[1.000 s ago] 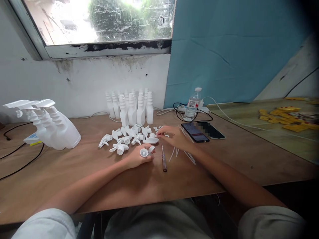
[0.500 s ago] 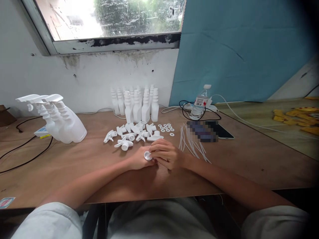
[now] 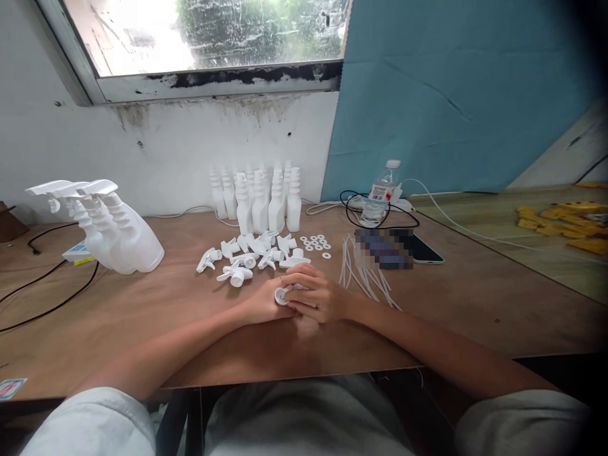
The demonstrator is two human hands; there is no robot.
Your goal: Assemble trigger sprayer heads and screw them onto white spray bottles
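Observation:
My left hand rests on the wooden table and grips a white spray trigger head with its round cap facing me. My right hand is curled against the same trigger head, fingers pinched at the cap. Just beyond my hands lies a heap of loose white trigger heads. Small white washers are scattered to the right of the heap. A bundle of thin white dip tubes lies right of my right hand.
White bottles stand in a group at the wall. Finished spray bottles lie at the left, with black cables near them. A water bottle, cables and a phone sit at the right. Yellow pieces lie far right.
My right hand came back from the washers to my left hand and closed on the trigger head's cap. The screwdriver seen earlier is now hidden or out of sight.

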